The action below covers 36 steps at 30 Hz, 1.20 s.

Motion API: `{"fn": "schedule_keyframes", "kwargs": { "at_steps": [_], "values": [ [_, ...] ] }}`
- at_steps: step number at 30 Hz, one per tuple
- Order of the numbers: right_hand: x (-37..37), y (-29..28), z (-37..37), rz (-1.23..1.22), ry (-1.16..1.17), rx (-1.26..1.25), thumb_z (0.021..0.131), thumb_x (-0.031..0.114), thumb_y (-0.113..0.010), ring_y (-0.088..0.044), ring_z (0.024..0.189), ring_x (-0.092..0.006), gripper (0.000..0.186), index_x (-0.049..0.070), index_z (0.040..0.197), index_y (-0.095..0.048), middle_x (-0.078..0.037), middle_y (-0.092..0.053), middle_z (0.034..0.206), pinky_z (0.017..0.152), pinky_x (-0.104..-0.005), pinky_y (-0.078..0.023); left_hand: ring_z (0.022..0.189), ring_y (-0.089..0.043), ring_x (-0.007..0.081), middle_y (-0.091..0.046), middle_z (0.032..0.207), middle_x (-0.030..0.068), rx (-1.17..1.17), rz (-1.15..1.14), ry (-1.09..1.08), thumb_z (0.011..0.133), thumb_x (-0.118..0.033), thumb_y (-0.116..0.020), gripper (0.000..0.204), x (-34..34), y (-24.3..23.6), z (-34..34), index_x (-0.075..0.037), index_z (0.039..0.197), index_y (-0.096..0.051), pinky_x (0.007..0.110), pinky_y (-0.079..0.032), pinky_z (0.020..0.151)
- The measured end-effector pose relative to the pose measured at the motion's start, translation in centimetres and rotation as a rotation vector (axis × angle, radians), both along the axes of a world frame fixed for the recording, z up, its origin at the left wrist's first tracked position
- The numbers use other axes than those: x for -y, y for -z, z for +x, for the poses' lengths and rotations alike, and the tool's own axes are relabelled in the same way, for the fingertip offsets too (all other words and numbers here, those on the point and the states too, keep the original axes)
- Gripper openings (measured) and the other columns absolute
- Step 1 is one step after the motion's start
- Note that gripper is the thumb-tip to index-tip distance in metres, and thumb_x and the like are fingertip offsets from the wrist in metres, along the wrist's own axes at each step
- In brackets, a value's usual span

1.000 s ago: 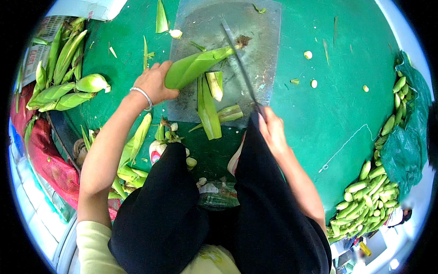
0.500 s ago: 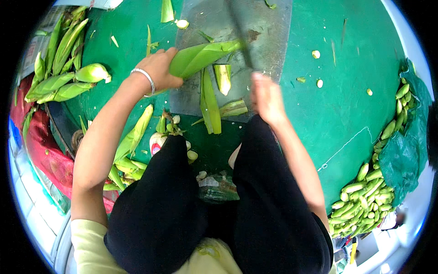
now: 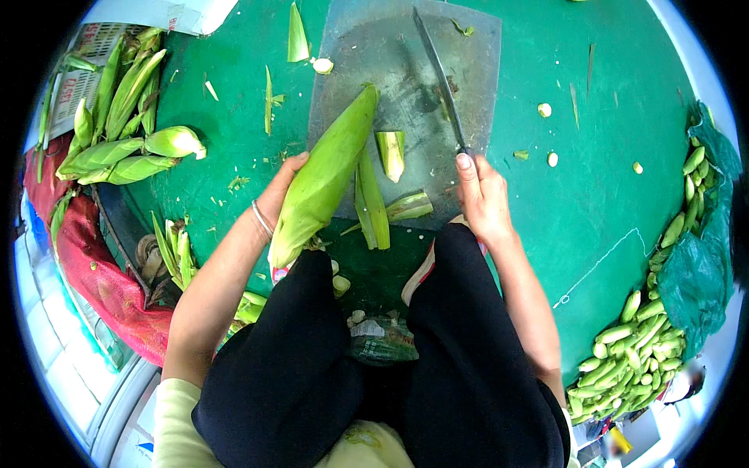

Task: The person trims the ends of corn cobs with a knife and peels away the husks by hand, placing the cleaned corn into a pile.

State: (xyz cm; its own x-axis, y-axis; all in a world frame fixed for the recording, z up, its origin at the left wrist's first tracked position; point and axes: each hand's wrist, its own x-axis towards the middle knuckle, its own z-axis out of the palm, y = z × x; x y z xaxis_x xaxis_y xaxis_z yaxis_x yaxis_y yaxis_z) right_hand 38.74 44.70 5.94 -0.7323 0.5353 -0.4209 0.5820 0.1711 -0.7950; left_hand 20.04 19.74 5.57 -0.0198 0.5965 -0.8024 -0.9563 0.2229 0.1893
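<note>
An ear of corn in its green husk [image 3: 324, 179] is gripped near its middle by my left hand [image 3: 282, 187]. Its tapered end points up and right over the grey cutting sheet [image 3: 335, 54], while the thick end hangs by my left knee. My right hand [image 3: 485, 195] is closed round the handle of a long, dark-bladed knife [image 3: 438, 70], the blade pointing away above the sheet, apart from the corn. Between the hands lie a cut husk stub [image 3: 391, 154], a long husk leaf [image 3: 372, 207] and a shorter husk piece [image 3: 411, 206].
Unpeeled corn [image 3: 117, 156] is heaped at far left beside a red mesh sack [image 3: 109, 269]. Many trimmed ears [image 3: 632, 363] lie at right by a green mesh sack [image 3: 698, 269]. Round cut ends [image 3: 544, 110] and a white string [image 3: 599, 267] lie on the green floor [image 3: 562, 187].
The corn has swung from lying nearly crosswise to a steeper slant, its thick end now nearer me. The knife, blurred at the corn's tip before, is now clear of it on the right.
</note>
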Motion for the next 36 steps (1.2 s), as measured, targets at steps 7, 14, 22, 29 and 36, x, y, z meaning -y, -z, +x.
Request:
{"fn": "schedule_keyframes", "kwargs": {
  "at_steps": [7, 14, 22, 29, 36],
  "values": [
    [0.9, -3.4, -2.5, 0.301, -0.514, 0.127, 0.088, 0.045, -0.048, -0.059, 0.071, -0.0453, 0.046, -0.001, 0.084, -0.05, -0.028, -0.058, 0.068, 0.061, -0.0512, -0.046, 0.078, -0.064, 0.0208, -0.063, 0.097, 0.0137, -0.216, -0.165, 0.176, 0.081, -0.042, -0.059, 0.055, -2.1, -2.6, 0.4, -0.003, 0.118, -0.049, 0.034, -0.054, 0.065],
    [-0.8, -1.5, -2.0, 0.054, -0.229, 0.065, 0.091, 0.046, -0.043, -0.057, 0.077, -0.0444, 0.053, -0.005, 0.077, -0.052, -0.029, -0.055, 0.073, 0.066, -0.047, -0.042, 0.098, -0.059, 0.0295, -0.055, 0.113, 0.0222, -0.041, 0.026, -0.023, 0.077, -0.036, -0.054, 0.062, 1.9, -0.2, -1.0, -0.001, 0.127, -0.042, 0.039, -0.048, 0.084],
    [-0.4, 1.3, 0.9, 0.12, -0.338, 0.077, 0.091, 0.05, -0.038, -0.057, 0.063, -0.0428, 0.057, -0.004, 0.081, -0.051, -0.029, -0.055, 0.066, 0.059, -0.0465, -0.045, 0.117, -0.045, 0.0323, -0.043, 0.129, 0.0231, -0.311, 0.358, -0.398, 0.08, -0.045, -0.055, 0.068, -1.5, -2.2, -2.7, -0.003, 0.13, -0.037, 0.047, -0.033, 0.101],
    [5.6, -2.2, 8.3, -0.416, -0.287, 0.117, 0.094, 0.04, -0.04, -0.05, 0.059, -0.0226, 0.046, -0.002, 0.076, -0.049, -0.013, -0.05, 0.062, 0.058, -0.035, -0.042, 0.119, -0.044, 0.0286, -0.048, 0.127, 0.0108, -0.546, 0.361, -0.656, 0.078, -0.036, -0.064, 0.058, 0.6, -3.5, -6.0, -0.009, 0.125, -0.043, 0.049, -0.031, 0.102],
    [2.9, -2.9, 4.5, -0.332, -0.025, -0.028, 0.094, 0.042, -0.041, -0.045, 0.049, -0.0117, 0.045, 0.002, 0.075, -0.047, -0.002, -0.046, 0.053, 0.047, -0.0275, -0.038, 0.121, -0.041, 0.03, -0.044, 0.13, 0.0099, -0.5, 0.442, -0.641, 0.08, -0.029, -0.063, 0.057, 0.3, -1.8, -4.3, -0.011, 0.129, -0.039, 0.051, -0.032, 0.1]
  ]
}}
